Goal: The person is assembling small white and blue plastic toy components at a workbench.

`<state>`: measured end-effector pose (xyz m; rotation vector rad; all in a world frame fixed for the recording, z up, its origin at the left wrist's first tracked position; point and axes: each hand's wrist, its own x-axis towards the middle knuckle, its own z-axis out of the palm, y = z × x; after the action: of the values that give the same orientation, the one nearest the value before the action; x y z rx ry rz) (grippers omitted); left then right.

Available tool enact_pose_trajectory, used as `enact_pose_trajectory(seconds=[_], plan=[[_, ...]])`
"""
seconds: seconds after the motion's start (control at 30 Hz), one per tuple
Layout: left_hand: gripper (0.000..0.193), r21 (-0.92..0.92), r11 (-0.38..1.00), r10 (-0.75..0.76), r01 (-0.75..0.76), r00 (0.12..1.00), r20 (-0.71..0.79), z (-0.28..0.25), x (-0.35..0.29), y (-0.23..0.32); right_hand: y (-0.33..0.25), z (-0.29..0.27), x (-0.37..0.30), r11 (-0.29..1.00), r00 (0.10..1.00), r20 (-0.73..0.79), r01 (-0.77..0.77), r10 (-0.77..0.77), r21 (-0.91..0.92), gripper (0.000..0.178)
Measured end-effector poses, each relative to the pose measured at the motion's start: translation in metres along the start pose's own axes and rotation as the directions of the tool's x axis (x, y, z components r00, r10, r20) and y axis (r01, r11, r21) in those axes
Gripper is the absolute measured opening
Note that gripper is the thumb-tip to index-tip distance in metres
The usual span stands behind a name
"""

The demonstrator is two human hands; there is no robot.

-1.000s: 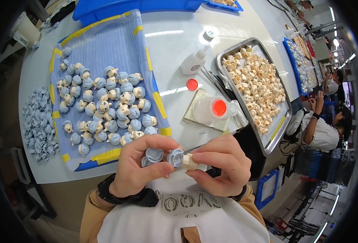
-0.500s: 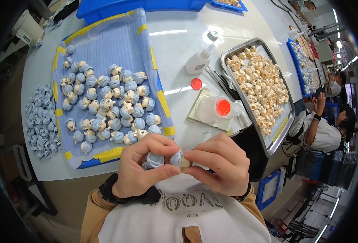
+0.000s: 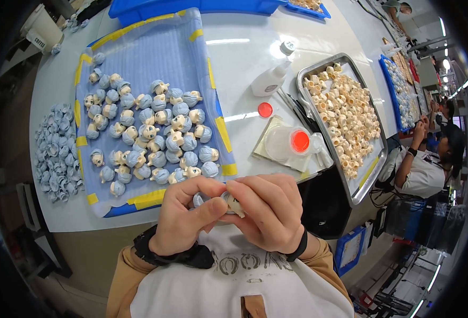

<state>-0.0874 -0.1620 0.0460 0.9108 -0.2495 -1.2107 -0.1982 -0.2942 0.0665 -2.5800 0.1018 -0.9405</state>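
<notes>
In front of my chest, a small doll head (image 3: 234, 205) with a painted eye and pale blue hair is pinched between both hands. My left hand (image 3: 182, 217) is closed, thumb and forefinger at its hair side; a loose blue hair piece (image 3: 199, 200) sits in the curled fingers. My right hand (image 3: 272, 213) wraps its fingers over the face side, hiding part of it. Beyond my left hand lies a cloth-lined blue tray (image 3: 160, 42) with yellow tape, bearing several blue-haired heads (image 3: 148, 132). A metal tray (image 3: 301, 79) at the right carries many bare cream head parts (image 3: 345, 116).
Blue hair pieces (image 3: 57, 153) are heaped at the table's left. Between the trays stand a white squeeze bottle (image 3: 268, 80), a red cap (image 3: 265, 109), a red-topped clear jar (image 3: 284, 143) on a pad, and tweezers (image 3: 293, 106). A co-worker (image 3: 422, 167) sits at the far right.
My right hand has moved left and closed further over the doll head, which has turned so its painted face shows. The hands are now closer together.
</notes>
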Motion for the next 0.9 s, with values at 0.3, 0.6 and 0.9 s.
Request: enact_pose_trajectory(seconds=[0.3,0.6,0.9], plan=[[0.027,0.193,0.980,-0.049,0.057,0.998,-0.043,-0.010,-0.011,0.011,0.012,0.007,0.009,0.964,0.998,0.048,-0.040,0.028,0.264,0.033],[0.033,-0.181,0.953,0.225,-0.245,0.967,-0.124,-0.007,-0.011,0.026,0.005,0.031,0.019,0.981,0.972,0.161,-0.155,0.173,-0.119,0.037],[0.029,-0.075,0.996,0.067,-0.049,0.961,0.267,-0.026,-0.006,0.019,0.134,-0.166,-0.047,0.582,0.663,-0.317,-0.748,0.678,-0.320,0.024]])
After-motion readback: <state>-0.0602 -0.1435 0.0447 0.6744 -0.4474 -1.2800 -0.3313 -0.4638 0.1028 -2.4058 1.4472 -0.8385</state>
